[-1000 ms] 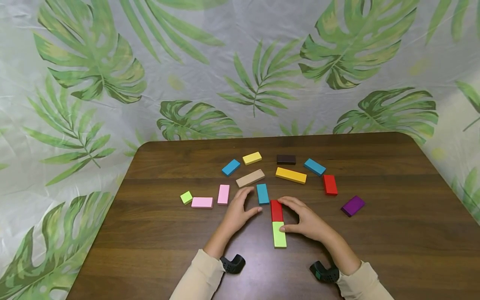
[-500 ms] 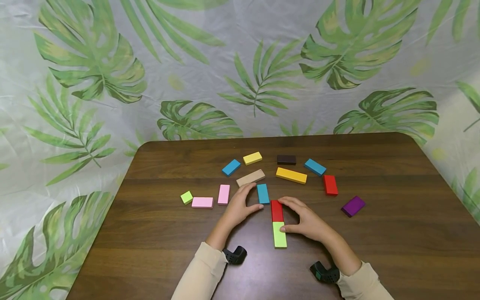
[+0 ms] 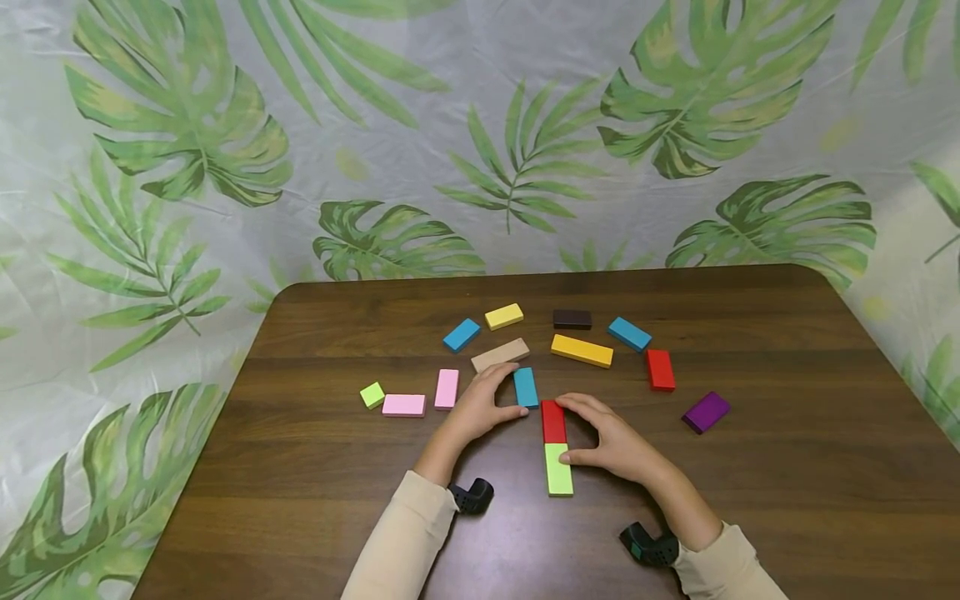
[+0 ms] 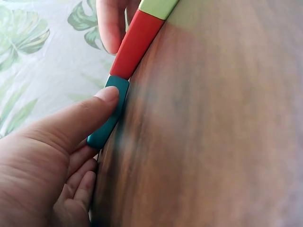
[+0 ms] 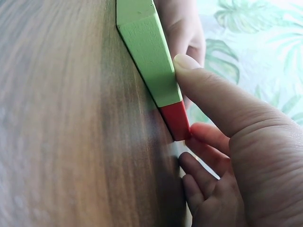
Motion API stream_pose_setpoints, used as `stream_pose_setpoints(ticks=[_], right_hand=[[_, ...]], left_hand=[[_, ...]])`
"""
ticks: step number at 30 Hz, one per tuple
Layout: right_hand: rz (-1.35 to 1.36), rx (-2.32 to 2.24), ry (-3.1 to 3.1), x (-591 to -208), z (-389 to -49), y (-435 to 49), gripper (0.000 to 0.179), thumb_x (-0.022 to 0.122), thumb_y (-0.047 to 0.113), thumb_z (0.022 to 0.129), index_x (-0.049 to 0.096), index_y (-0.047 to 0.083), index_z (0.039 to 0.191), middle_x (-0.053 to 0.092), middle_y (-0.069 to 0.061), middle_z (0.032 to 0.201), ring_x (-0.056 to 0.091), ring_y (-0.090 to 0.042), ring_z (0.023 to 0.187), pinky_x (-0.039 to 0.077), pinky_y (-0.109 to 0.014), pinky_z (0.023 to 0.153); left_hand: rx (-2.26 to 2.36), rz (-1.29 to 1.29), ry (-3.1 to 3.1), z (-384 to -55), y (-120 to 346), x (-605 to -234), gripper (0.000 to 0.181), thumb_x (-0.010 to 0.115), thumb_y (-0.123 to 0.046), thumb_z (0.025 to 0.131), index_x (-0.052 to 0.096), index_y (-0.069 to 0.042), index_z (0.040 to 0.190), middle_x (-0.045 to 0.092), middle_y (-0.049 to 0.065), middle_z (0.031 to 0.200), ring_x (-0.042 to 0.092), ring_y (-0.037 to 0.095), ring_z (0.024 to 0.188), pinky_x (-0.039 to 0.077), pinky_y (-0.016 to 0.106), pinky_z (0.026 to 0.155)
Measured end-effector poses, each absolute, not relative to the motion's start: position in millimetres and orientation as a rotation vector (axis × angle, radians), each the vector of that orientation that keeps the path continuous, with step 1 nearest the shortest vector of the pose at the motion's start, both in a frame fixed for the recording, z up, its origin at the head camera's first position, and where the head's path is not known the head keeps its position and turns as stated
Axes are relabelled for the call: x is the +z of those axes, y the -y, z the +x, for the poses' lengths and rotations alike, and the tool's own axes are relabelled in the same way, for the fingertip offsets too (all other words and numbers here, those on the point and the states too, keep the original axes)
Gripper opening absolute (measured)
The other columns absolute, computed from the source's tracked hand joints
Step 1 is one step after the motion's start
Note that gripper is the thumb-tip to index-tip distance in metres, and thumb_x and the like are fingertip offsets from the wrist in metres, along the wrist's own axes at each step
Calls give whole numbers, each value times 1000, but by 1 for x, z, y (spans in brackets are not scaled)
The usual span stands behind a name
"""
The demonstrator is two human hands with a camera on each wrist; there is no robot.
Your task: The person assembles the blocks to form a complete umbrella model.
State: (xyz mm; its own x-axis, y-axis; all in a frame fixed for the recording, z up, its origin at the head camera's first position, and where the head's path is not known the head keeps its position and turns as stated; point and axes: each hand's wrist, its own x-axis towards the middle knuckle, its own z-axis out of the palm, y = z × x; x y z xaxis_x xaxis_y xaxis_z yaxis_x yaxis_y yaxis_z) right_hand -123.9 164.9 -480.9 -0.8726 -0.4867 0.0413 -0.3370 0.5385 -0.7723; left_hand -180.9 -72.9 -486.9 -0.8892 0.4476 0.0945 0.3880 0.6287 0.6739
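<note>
As blue block [image 3: 526,388] lies pinched between left fingers [image 4: 94,109], right fingers [image 3: 581,405] hold red block [image 3: 553,422], thumb [image 3: 581,457] against green block [image 3: 557,477]

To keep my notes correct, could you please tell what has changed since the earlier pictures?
The left hand moved forward and slightly right; it now pinches the nearest blue block by its ends. The right hand still touches the abutting red block and lime block. No block visibly moved.

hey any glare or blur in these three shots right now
Head view: pale glare low on the tabletop; left wrist view: tabletop soft and blurry, with a faint reddish reflection beside the red block; right wrist view: leafy backdrop washed out.
</note>
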Motion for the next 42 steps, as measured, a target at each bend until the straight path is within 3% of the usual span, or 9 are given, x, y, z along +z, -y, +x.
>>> stream_pose_setpoints(ticks=[30,42], right_hand=[[-726,-1231,-2614,-482,-125,-165,77,73,42,71,42,9,134,36,-12,136,31,-32,124,29,-54,94],[-729,-1247,-2605,-481,-125,-164,76,74,40,72,43,9,133,36,-12,136,30,-32,124,29,-55,94]], left_hand=[[1122,701,-2837,-188,53,-488,63,66,-28,82,40,-4,135,40,9,136,32,24,126,25,34,102],[1060,744,-2896,-188,49,-492,46,52,-28,92,45,-9,133,44,4,134,35,22,124,26,34,102]])
